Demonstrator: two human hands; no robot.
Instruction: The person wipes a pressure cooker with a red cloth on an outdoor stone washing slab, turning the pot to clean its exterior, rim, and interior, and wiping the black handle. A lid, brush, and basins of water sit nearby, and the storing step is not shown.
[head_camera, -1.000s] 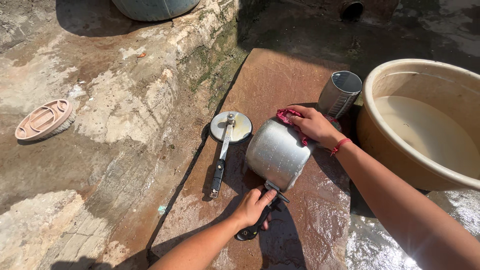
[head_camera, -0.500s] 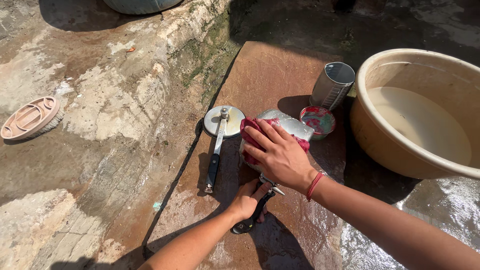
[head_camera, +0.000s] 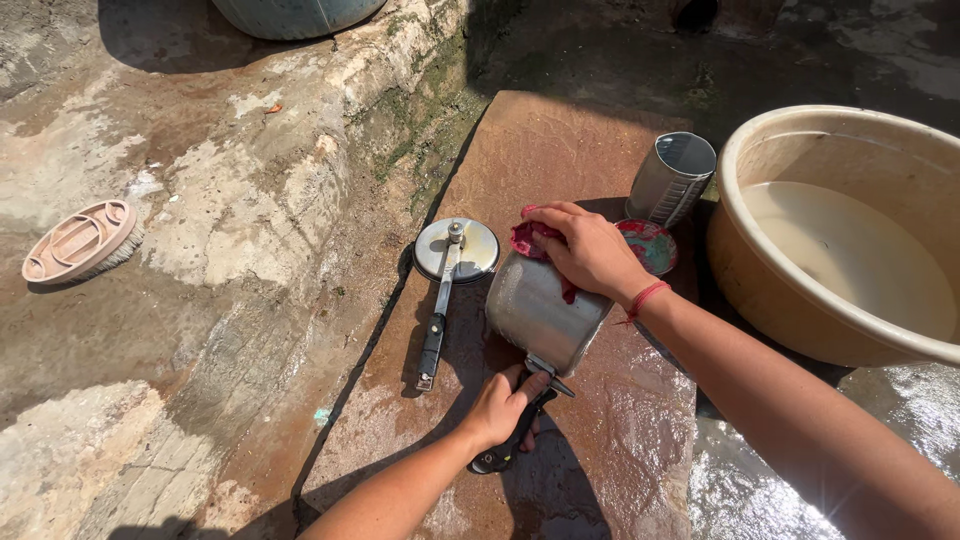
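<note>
Outdoors, on a wet stone slab (head_camera: 560, 140): my left hand (head_camera: 502, 408) grips the black handle (head_camera: 510, 440) of an aluminium pot (head_camera: 535, 312) lying on its side; my right hand (head_camera: 585, 250) presses a red cloth (head_camera: 528, 240) against its far end. Lid (head_camera: 456, 252) lies just left.

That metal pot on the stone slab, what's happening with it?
A person has the metal pot lying on its side on a wet stone slab. The left hand grips its black handle, while the right hand presses a red cloth against its far end. The lid lies beside it, and a tub of water stands to the right.
</note>
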